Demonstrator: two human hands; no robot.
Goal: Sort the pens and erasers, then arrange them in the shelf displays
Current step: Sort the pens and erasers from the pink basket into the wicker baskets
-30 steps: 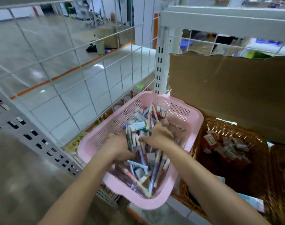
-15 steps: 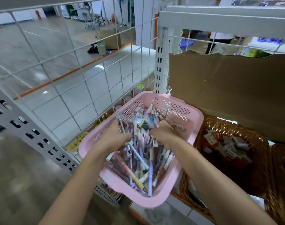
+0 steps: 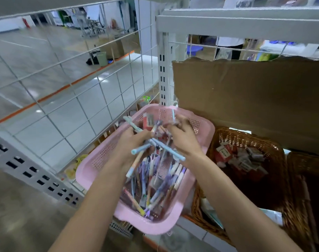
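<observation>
Lifted higher over pink basket point(image 3: 82, 171) now: left hand point(image 3: 135, 142) clamps crossed pens point(image 3: 167, 150), right hand point(image 3: 184, 140) pinches another pen. Sorting step. Next: square the bundle; erasers point(image 3: 226, 153) lie in wicker basket point(image 3: 246, 139), 3 o'clock.

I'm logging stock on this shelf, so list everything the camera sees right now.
Pink perforated plastic basket: one, pink, on the shelf.
Loose pastel pens: many, blue, purple and white, inside the pink basket.
Bundle of pastel pens: several, mostly light blue, held above the pink basket.
Brown woven wicker basket: one, brown, right of the pink basket.
Wrapped erasers: many, red and grey-white, inside the wicker basket.
Cardboard sheet: one, brown, behind both baskets.
White metal shelf upright: one, behind the pink basket.
Left hand: grips the bundle.
Right hand: also grips the bundle.
</observation>
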